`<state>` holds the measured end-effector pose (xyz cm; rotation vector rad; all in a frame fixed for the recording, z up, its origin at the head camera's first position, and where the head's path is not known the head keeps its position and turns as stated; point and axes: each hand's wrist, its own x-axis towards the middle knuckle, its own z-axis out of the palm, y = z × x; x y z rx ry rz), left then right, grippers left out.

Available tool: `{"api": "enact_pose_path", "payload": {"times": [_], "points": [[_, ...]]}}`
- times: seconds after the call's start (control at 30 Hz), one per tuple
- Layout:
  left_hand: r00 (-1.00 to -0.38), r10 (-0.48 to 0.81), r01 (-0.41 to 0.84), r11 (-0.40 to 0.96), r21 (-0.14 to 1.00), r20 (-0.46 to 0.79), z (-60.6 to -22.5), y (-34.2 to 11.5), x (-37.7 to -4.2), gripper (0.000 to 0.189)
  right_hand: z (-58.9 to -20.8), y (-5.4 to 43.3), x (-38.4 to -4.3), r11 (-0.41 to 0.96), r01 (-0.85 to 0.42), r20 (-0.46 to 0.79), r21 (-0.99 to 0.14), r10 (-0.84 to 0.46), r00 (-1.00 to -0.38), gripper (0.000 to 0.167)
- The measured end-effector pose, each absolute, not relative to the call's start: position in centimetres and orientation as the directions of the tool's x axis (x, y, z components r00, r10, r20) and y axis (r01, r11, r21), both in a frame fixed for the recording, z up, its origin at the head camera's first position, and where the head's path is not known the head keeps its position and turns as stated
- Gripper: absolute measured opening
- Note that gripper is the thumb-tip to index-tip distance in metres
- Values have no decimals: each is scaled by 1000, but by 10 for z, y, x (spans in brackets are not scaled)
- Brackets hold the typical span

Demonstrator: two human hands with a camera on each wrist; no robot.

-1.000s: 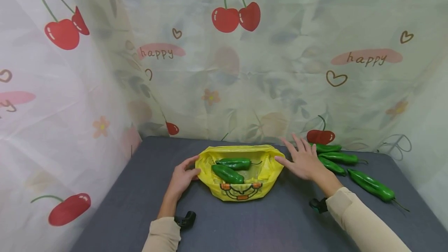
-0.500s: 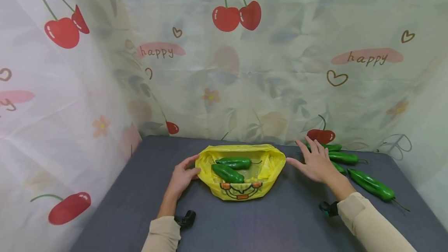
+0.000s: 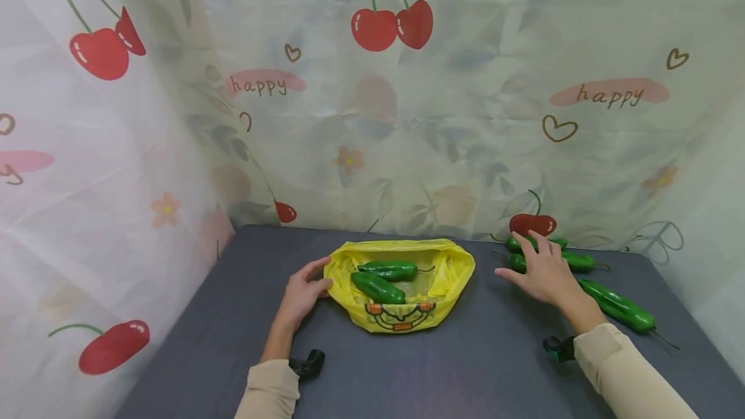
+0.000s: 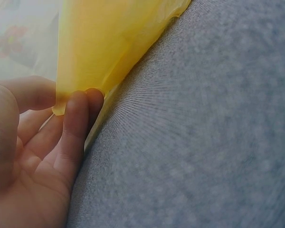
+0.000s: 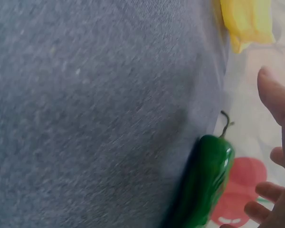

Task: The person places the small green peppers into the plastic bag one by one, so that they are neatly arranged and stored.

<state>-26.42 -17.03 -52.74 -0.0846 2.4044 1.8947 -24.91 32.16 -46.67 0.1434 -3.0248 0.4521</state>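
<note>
A yellow plastic bag (image 3: 445, 312) lies with its mouth spread wide in the middle of the table. Inside it are two green peppers (image 3: 388, 270). At the bag's left edge, my left hand (image 3: 301, 293) pinches the yellow film between thumb and fingers, as the left wrist view also shows. My right hand (image 3: 550, 277) hovers with spread fingers over the peppers at the right, partly covering one green pepper (image 3: 515, 264). Another pepper (image 3: 513, 246) lies just behind that one. In the right wrist view, a pepper (image 5: 202, 185) lies below the hand, apart from the fingers.
Near the right sleeve a longer green pepper (image 3: 623, 309) lies slanted. The dark grey table (image 3: 407, 380) ends at a patterned curtain (image 3: 407, 147) behind and at the sides. A black wrist camera (image 3: 308, 365) sits on the left wrist, and another (image 3: 560, 348) on the right.
My right hand has moved away from the bag's right edge, rightward to above the peppers. The left hand stays on the bag's left edge.
</note>
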Motion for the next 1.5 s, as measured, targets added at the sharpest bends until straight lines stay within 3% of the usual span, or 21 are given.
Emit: {"api": "enact_pose_path", "payload": {"times": [1.03,1.5], "points": [[-995,12,-91,218,972,-96,-528,-172,-264,49,-487,354,-246,919,-2,20,-395,6,-1000,89],[-997,18,-71,225,972,-77,-530,-172,-265,50,-496,352,-241,926,-41,75,-376,-14,-997,55]]}}
